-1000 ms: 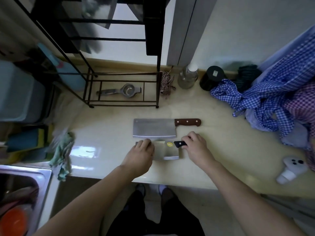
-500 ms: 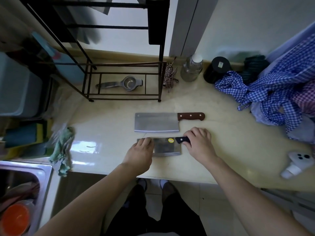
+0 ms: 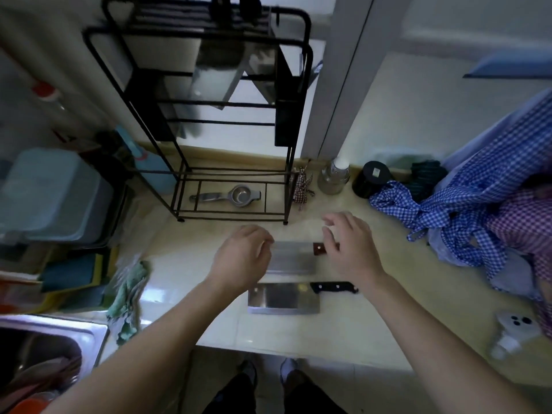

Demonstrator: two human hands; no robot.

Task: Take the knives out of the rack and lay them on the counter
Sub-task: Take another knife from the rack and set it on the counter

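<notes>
Steel cleavers: black-handled cleaver (image 3: pixel 286 297) and wood-handled cleaver (image 3: pixel 291 256) lying on surface (image 3: pixel 185 264) | left hand (image 3: pixel 242 259), right hand (image 3: pixel 351 246) hovering loosely open, holding nothing | next, likely: reaching rack (image 3: pixel 209 121) for remaining knives.

desk (image 3: pixel 191 264): pale, glossy
rack (image 3: pixel 209 121): black wire, at the back; blades still hang up top
near knife (image 3: pixel 283 298): black handle, flat on desk
far knife (image 3: pixel 291 258): brown handle, partly hidden
left hand (image 3: pixel 242 258): empty, above far blade
right hand (image 3: pixel 349 246): fingers spread, empty, over brown handle
</notes>
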